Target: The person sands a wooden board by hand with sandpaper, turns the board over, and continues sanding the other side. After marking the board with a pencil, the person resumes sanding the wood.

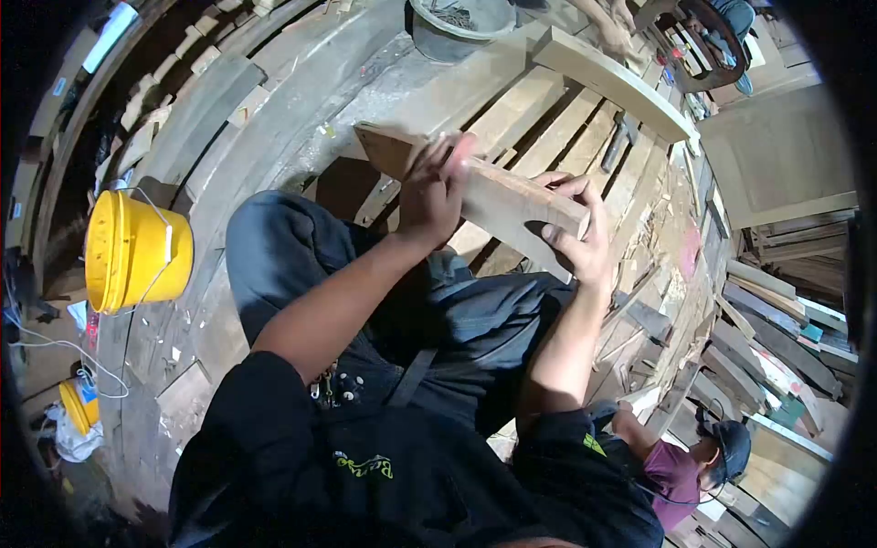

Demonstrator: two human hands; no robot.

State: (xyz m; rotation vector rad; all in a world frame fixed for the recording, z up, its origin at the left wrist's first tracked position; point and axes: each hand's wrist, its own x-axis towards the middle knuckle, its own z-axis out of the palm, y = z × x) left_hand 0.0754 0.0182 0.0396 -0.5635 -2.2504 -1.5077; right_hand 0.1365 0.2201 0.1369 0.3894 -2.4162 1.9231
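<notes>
Item: wooden board [493, 196], a flat, pale brown plank with a pointed far end and a squared near end; grain rough, edges unfinished.
Position: held in the air above the person's lap, slanting down from its upper-left tip to its lower-right end.
Left hand [434, 187]: laid over the board's upper face near its middle, fingers closed against the wood.
Right hand [575, 233]: wrapped round the board's near end, thumb on top, fingers under.
Step in hand: by appearance, steadying and checking the board.
Next move calls for: a firm two-handed hold, kept level.
Left of the board: yellow bucket [132, 248].
Beyond the board: grey basin [457, 27], long beam [612, 82].
Below-right of the board: another person [694, 461].
</notes>
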